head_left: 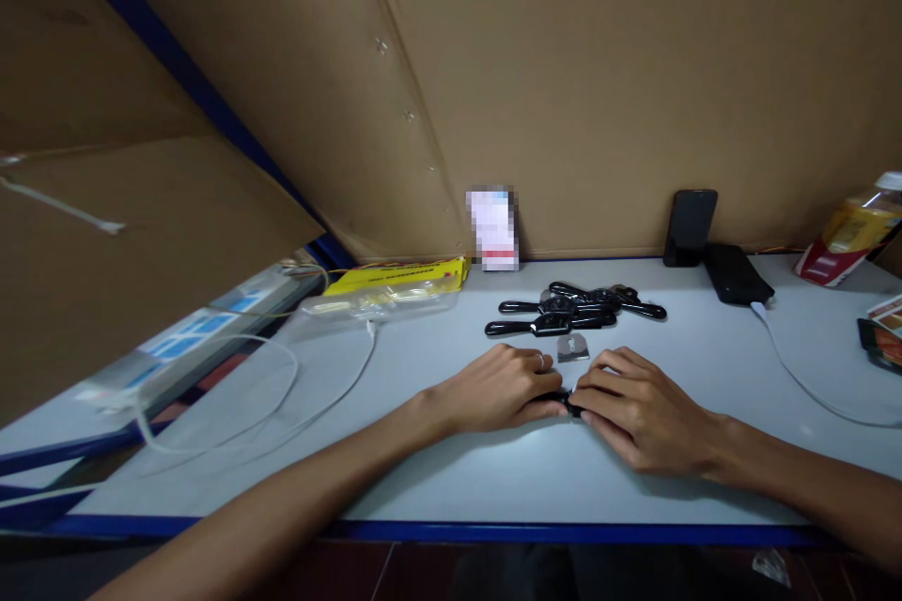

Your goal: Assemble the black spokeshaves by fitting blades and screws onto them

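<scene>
Near the middle of the table, my left hand [504, 388] and my right hand [641, 408] are both closed on one small black tool [572, 404], whose ends are hidden under the fingers. A ring sits on a finger of my left hand. Just beyond the hands lies a small grey metal blade [572, 347]. Behind it is a loose pile of several black two-handled tools [564, 310], overlapping one another.
A lit phone [497, 230] and a dark phone [691, 227] lean on the cardboard wall. Also about are a black power bank [738, 274] with a white cable, a bottle [849, 230], yellow packaging [398, 278] and, at left, a power strip [190, 338].
</scene>
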A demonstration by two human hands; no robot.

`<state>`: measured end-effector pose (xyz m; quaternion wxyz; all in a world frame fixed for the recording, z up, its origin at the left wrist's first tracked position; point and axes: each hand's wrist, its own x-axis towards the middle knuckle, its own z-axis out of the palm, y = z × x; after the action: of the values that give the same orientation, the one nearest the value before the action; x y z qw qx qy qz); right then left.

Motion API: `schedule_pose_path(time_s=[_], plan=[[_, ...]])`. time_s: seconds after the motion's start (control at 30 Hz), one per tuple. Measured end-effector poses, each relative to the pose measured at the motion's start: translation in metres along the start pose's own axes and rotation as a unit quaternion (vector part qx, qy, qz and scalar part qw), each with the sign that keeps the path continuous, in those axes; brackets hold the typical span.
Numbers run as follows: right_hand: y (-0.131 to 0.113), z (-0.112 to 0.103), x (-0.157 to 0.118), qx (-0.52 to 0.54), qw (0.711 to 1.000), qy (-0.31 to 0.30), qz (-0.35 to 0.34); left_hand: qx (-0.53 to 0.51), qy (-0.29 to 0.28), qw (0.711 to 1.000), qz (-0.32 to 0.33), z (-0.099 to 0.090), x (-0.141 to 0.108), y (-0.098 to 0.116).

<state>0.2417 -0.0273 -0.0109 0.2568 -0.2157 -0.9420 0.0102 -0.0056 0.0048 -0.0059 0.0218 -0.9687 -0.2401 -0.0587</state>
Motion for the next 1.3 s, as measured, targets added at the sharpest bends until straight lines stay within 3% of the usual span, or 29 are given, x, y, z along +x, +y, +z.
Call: schedule_pose_path(time_s=[0.37, 0.73, 1.0, 1.3], plan=[[-0.0004, -0.0031, -0.0002, -0.016, 1.000, 0.008, -0.023, 0.004, 0.004, 1.000, 0.003, 0.0000, 0.0006, 0.0004], [0.0034, -0.0011, 0.0002, -0.092, 0.995, 0.004, 0.035, 0.011, -0.002, 1.000, -0.001, 0.0005, -0.0007, 0.0001], [0.0047, 0.0034, -0.0012, -0.050, 0.998, -0.014, 0.034, 0.006, -0.003, 1.000, 0.000, -0.0006, -0.0002, 0.0002], [0.0051, 0.0041, 0.0002, -0.022, 0.993, -0.017, 0.118, -0.002, 0.005, 1.000, -0.002, 0.0000, -0.0006, 0.0000]])
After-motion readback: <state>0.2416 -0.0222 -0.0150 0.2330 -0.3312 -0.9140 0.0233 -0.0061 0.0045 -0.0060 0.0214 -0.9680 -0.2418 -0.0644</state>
